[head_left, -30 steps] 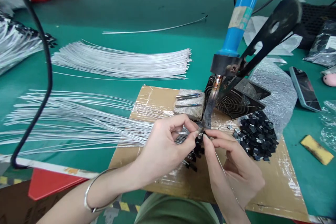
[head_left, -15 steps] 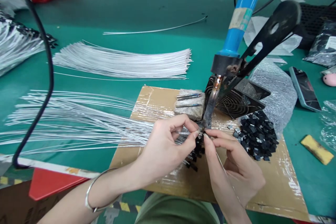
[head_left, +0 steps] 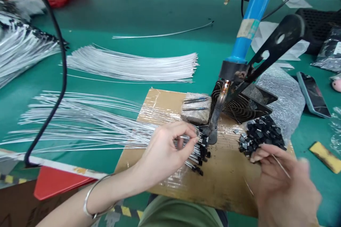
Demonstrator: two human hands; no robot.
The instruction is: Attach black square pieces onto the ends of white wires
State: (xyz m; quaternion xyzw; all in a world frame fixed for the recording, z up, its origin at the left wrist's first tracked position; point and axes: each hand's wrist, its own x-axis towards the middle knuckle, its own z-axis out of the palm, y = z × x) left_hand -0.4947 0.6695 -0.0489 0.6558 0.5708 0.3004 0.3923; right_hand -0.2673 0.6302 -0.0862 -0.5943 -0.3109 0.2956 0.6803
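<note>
My left hand is closed in a pinch at the right end of a spread of thin white wires, with a wire between thumb and forefinger. Black connector ends lie just right of its fingertips. My right hand, partly smeared by motion, has its fingertips at the lower edge of a pile of small black connectors. A thin strand of solder wire runs through its fingers. Between the hands stands a soldering iron with a blue handle, its tip pointing down, held by a black metal bracket.
Cardboard covers the work spot. Behind the wires are a stone-like block with metal rods and a black fan. A wire bundle, a phone and a yellow sponge lie around. A black cable hangs at left.
My right hand has left the iron's tip and moved right to the black connectors. My left hand has stayed near the tip, still pinching. The view has shifted slightly.
</note>
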